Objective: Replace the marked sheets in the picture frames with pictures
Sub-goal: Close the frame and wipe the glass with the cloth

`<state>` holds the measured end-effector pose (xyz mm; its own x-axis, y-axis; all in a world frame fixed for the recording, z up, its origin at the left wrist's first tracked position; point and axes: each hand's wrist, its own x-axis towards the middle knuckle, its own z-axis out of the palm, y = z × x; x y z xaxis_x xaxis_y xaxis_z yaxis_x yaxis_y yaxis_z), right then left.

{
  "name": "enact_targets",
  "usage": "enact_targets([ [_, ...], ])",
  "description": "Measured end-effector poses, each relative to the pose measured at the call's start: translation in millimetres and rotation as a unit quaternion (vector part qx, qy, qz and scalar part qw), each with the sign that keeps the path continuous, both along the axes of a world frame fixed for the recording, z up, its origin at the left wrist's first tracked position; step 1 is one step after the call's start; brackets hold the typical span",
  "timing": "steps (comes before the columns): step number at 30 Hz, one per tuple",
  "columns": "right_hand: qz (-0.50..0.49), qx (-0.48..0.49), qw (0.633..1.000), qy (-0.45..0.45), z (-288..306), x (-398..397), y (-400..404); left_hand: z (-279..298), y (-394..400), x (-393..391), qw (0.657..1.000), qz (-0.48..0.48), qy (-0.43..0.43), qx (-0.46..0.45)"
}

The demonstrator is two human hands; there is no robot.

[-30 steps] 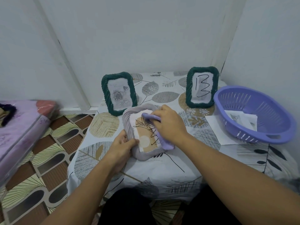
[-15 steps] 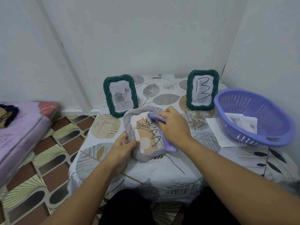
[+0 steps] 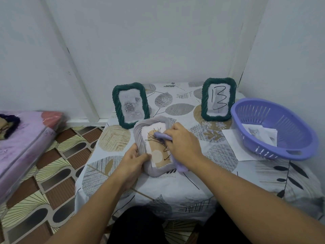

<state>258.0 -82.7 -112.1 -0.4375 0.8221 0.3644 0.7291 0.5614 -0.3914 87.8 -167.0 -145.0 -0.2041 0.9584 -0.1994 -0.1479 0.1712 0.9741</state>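
A lilac picture frame point(image 3: 140, 138) lies tilted on the table point(image 3: 158, 191), showing a beige plant print with black scribbles. My left hand point(image 3: 131, 159) grips its lower left edge. My right hand point(image 3: 182, 143) presses a lilac cloth point(image 3: 161, 136) onto the print, and the cloth hangs down past the frame's right side. Behind stand two green frames: the left green frame point(image 3: 130, 104) holds a rose picture, the right green frame point(image 3: 218, 99) holds a sheet marked 13.
A purple basket point(image 3: 274, 127) with printed pictures point(image 3: 260, 134) inside sits at the right, on a white sheet point(image 3: 232, 141). Walls close in behind and to the right. A pink mattress point(image 3: 26, 138) lies on the patterned floor at the left.
My right hand has slid the cloth from the frame's upper right toward the middle of the print. The left hand keeps its hold on the frame's edge.
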Motion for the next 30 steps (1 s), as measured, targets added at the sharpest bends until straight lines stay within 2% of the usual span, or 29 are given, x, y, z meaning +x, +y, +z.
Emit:
enact_targets([
  [4, -0.052, 0.014, 0.998, 0.034, 3.9, 3.0, 7.9, 8.2, 4.0, 2.1, 1.000, -0.004, 0.016, -0.005],
  [8, -0.014, 0.005, 1.000, 0.015, -4.5, 1.1, -2.1, 7.1, 0.6, 1.5, 1.000, -0.005, 0.013, -0.010],
  [13, -0.056, 0.011, 0.998, 0.039, 2.2, 3.9, 7.5, 10.1, 2.4, 1.9, 1.000, -0.014, 0.016, -0.008],
  [18, -0.010, -0.001, 0.999, 0.033, -3.9, 2.4, -2.6, 7.9, -1.7, -0.2, 1.000, -0.015, 0.007, -0.012],
  [23, -0.039, 0.004, 0.997, 0.066, 2.5, 6.4, 7.1, 9.2, -0.3, 0.2, 1.000, -0.022, 0.009, -0.002],
  [27, -0.010, 0.000, 1.000, 0.029, -4.2, 2.1, -4.6, 6.2, -1.8, 0.2, 1.000, -0.014, -0.007, 0.003],
  [30, -0.021, 0.005, 0.999, 0.034, -2.0, 5.1, 1.2, 5.0, -0.7, 0.1, 1.000, -0.013, -0.006, 0.006],
])
